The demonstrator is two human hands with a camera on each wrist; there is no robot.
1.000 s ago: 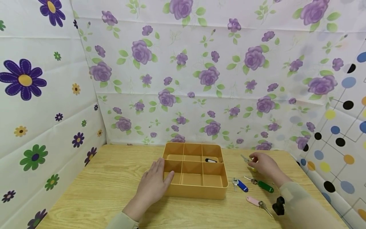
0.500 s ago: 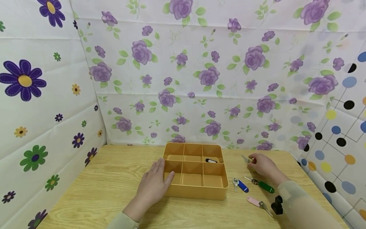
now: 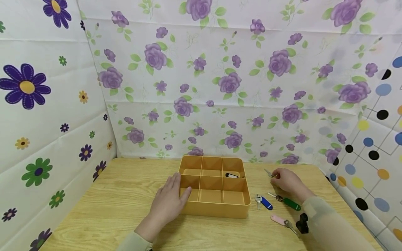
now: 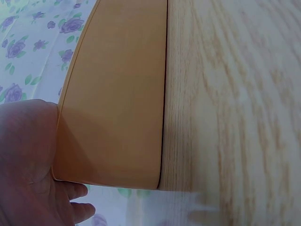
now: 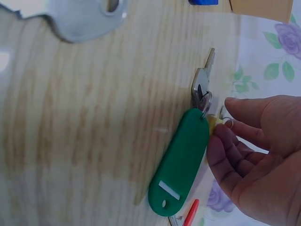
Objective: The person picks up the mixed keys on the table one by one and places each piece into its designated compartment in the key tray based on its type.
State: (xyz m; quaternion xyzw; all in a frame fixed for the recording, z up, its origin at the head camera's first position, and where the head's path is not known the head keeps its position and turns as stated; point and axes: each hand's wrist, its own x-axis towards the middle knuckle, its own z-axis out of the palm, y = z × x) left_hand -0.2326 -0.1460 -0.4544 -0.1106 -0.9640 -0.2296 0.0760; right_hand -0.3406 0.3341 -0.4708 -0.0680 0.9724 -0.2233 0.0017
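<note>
A yellow-brown six-compartment box (image 3: 216,211) stands on the table. My left hand (image 3: 168,198) lies at its left side with fingers extended, the thumb reaching over the front-left compartment. In the left wrist view the palm is at the rim of the box's wall (image 4: 113,108). My right hand (image 3: 287,179), right of the box, has its fingertips on a key (image 3: 268,172) with a yellow tag (image 5: 215,123), mostly hidden by the fingers. Close beside that hand lies a key with a green tag (image 5: 181,160). A black-framed tag (image 3: 231,175) is in the back-right compartment.
Between box and right arm lie a key with a blue tag (image 3: 266,204) and one with a pink tag (image 3: 277,220). A red tag (image 5: 192,214) shows at the bottom of the right wrist view. Flowered cloth (image 3: 201,87) hangs behind the table; a black device (image 3: 302,223) sits at my right sleeve.
The right hand has shifted slightly and its fingers have closed in on the yellow tag, which shows less in the head view. The left hand and the box stay put.
</note>
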